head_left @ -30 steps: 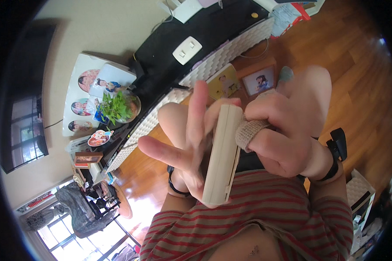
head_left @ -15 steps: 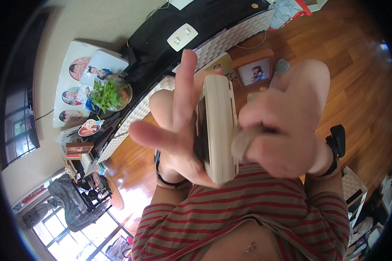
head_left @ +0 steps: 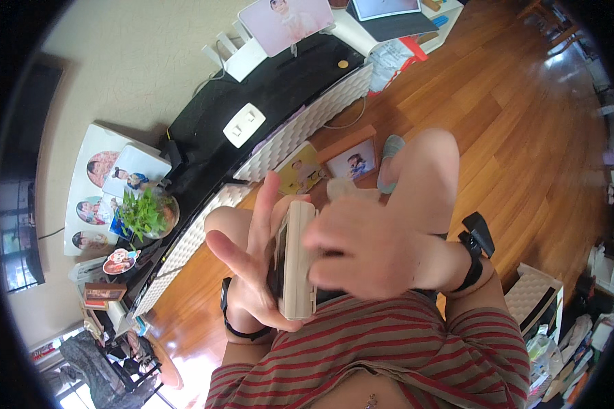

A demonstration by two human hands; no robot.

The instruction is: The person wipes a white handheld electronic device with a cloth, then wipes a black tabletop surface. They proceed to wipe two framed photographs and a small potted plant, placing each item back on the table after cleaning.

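Wooden floor (head_left: 498,123) runs behind the hands, with a low black cabinet (head_left: 252,136) along the wall carrying a potted plant (head_left: 145,213) and framed photos.

Held item — a flat beige case (head_left: 298,259), standing on edge close to the striped shirt (head_left: 388,354).

Left hand (head_left: 252,266): fingers spread and extended, palm pressed flat against the left face of the case; thumb hooked under its lower end.

Right hand (head_left: 375,249): fingers curled over the right face, covering most of it.

Change over the last second — the case has turned from tilted to nearly upright, and the right hand has slid further across it, hiding the ringed finger. Judgement: the grip is being reset for handling the case between both palms
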